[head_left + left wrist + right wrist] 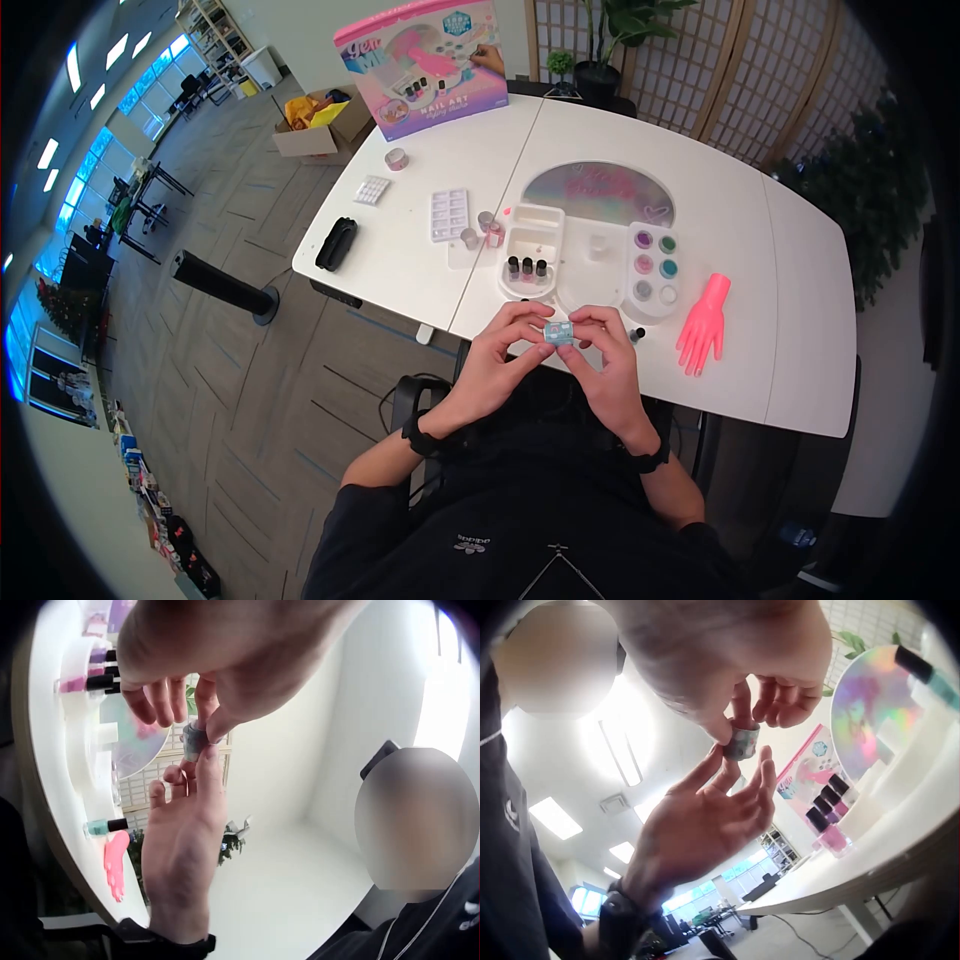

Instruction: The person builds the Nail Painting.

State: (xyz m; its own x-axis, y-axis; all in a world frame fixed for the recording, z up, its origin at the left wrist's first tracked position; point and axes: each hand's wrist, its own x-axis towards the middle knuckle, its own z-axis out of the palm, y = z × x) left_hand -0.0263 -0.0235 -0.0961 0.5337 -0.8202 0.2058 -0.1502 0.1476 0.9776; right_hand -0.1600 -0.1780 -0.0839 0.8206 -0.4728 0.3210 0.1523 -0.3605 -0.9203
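Close in front of the chest, a small light-blue patterned roll (558, 332) is held between both hands. My left hand (495, 358) pinches its left end between thumb and fingertips. On the other end, the thumb and index finger of my right hand (608, 368) grip it, the other fingers apart from it. Both wrist views show the roll as a short curled cylinder with a spotted pattern. A teal nail polish bottle (97, 827) with a black cap stands at the table's edge near the right hand. Farther right lies a pink plastic hand (706, 325).
Beyond the hands is a white nail station (590, 285) with a shiny backboard (600, 190), several black-capped polish bottles (527, 268) and glitter pots (643, 265). To the left are a white compartment tray (450, 215), small jars (469, 238), a black case (336, 243) and the product box (425, 75).
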